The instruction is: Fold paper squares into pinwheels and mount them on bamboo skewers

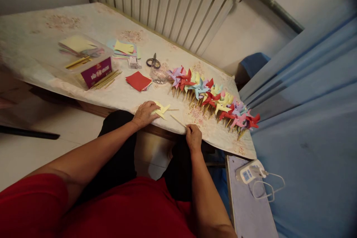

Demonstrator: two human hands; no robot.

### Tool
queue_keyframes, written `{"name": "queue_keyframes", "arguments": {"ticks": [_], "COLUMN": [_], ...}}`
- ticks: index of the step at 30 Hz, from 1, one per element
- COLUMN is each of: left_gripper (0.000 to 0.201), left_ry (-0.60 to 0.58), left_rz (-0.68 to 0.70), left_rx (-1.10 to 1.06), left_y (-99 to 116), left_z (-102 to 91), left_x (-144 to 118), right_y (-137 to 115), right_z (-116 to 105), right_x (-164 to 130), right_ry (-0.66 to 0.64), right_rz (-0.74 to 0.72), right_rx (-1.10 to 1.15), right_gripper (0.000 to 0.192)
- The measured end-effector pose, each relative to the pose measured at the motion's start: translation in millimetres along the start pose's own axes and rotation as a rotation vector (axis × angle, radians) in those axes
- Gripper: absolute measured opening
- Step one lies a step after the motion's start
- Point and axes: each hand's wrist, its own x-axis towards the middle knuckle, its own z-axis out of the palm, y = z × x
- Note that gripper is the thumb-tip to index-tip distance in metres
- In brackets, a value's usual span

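Note:
Near the table's front edge, my left hand (145, 114) is closed on a pale yellow paper pinwheel (163, 111), its blades spread to the right of my fingers. A short thin stick (174, 109) shows just right of the pinwheel; whether it is joined to it I cannot tell. My right hand (193, 137) grips the lower end of a thin wooden stick (178, 120), whose free tip points up and left toward the pinwheel, a little apart from it. The fingertips of both hands are partly hidden.
Several finished pinwheels (212, 98) lie in a row at the right. Red paper squares (138, 81), a small clear container (159, 77), scissors (153, 61) and stacked coloured paper (123, 47) lie behind. A clear plastic box (104, 54) stands left, with loose sticks (106, 80) beside it.

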Motion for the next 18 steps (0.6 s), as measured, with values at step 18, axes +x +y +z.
{"name": "queue_keyframes", "arguments": {"ticks": [18], "left_gripper": [0.032], "left_ry": [-0.007], "left_rz": [0.047], "left_rx": [0.08], "left_y": [2], "left_z": [0.5], "left_x": [-1], "right_y": [-17], "right_z": [19], "right_x": [8], "right_ry": [-0.074], "right_rz": [-0.14], "right_rx": [-0.033], "right_gripper": [0.02]}}
